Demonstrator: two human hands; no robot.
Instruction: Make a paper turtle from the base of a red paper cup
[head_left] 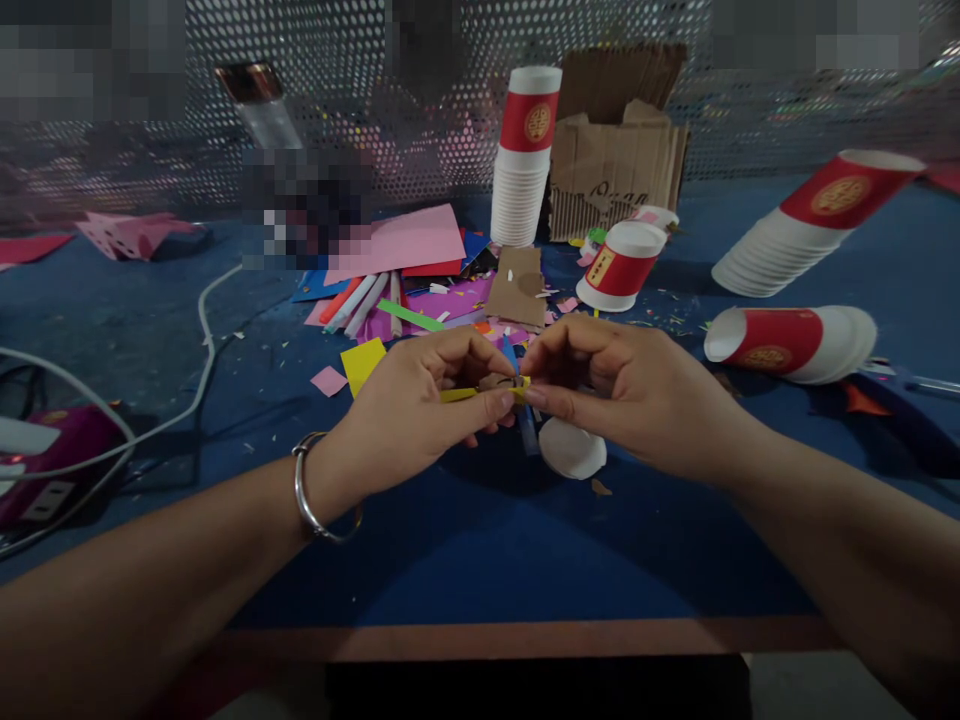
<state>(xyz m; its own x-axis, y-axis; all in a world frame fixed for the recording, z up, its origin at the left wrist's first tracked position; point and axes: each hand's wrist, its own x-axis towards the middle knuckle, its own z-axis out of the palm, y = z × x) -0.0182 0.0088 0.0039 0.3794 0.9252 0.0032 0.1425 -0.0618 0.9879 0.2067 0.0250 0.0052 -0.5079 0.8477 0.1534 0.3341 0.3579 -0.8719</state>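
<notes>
My left hand (pixel 420 405) and my right hand (pixel 622 385) meet above the blue table, fingers pinched together. Between them they hold a small paper piece (pixel 504 385) with yellow and blue strips sticking out. My left wrist wears a silver bangle (pixel 311 490). Just below my right hand lies a white paper disc (pixel 571 447). A yellow paper square (pixel 363 363) lies beside my left hand.
Coloured paper sheets (pixel 405 245), markers (pixel 360 300) and scraps litter the blue table (pixel 480 540). Red-and-white paper cups: an upright stack (pixel 525 155), one upside down (pixel 621 265), lying stacks (pixel 814 225) (pixel 787 343). Torn cardboard (pixel 619 150) behind. White cable (pixel 202 340) and a magenta device (pixel 52 450) left.
</notes>
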